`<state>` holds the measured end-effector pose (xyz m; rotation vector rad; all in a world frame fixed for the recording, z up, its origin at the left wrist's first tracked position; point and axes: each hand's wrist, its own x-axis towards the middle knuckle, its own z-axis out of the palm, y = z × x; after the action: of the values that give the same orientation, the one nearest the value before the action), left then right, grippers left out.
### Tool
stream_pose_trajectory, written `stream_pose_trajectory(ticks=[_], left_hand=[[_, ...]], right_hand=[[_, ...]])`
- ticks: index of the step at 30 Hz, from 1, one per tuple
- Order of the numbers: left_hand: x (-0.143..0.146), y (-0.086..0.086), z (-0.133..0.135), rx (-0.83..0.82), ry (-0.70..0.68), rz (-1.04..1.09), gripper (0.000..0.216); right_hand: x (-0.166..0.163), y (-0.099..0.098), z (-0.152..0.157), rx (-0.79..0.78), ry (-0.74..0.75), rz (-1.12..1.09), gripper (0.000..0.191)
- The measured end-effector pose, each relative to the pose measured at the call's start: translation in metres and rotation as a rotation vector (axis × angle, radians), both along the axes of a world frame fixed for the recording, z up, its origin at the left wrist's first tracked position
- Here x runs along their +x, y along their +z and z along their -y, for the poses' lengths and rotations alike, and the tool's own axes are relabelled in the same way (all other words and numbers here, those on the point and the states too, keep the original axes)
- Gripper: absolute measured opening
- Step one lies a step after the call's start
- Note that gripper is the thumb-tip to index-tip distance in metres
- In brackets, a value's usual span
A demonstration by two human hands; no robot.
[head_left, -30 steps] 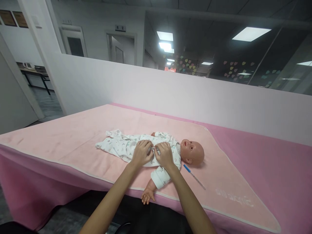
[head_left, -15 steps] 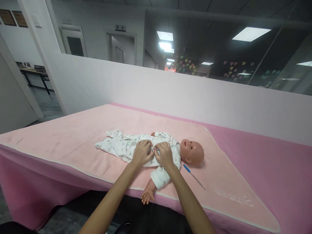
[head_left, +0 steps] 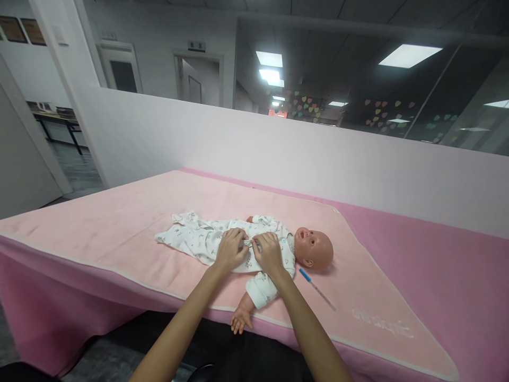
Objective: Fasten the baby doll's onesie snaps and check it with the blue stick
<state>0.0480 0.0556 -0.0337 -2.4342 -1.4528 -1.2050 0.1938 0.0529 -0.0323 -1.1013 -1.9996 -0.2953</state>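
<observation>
A baby doll (head_left: 314,248) lies on its back on a light pink blanket (head_left: 119,233), head to the right, dressed in a white printed sleepsuit (head_left: 194,237). My left hand (head_left: 230,249) and my right hand (head_left: 268,252) rest side by side on the doll's chest. Both are closed, pinching the front of the sleepsuit where the two edges meet. The doll's near arm (head_left: 248,307) sticks out toward the table's front edge, its bare hand over the blanket's hem.
A thin stick with a blue end (head_left: 316,286), like a thermometer, lies on the blanket just right of the doll. The table wears a darker pink cover (head_left: 437,254). A low white partition wall (head_left: 318,154) runs behind it, with glass above.
</observation>
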Motion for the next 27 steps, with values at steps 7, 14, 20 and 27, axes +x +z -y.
stream_pose_trajectory(ticks=[7, 14, 20, 27], left_hand=[[-0.0020, -0.0002, -0.0007, -0.013, -0.036, 0.052, 0.015], [-0.0034, 0.0009, -0.0008, -0.059, -0.064, 0.099, 0.012], [-0.0037, 0.0008, -0.0023, -0.086, -0.062, 0.149, 0.009], [-0.0036, 0.0010, -0.0037, -0.106, -0.023, 0.166, 0.008]], right_hand=[[-0.0003, -0.0002, -0.0002, -0.001, 0.005, -0.004, 0.015], [-0.0001, -0.0002, 0.0001, 0.008, 0.005, -0.011, 0.016], [-0.0001, -0.0023, -0.0011, 0.017, -0.007, -0.012, 0.016], [0.0002, -0.0023, -0.0011, 0.029, -0.055, 0.026, 0.015]])
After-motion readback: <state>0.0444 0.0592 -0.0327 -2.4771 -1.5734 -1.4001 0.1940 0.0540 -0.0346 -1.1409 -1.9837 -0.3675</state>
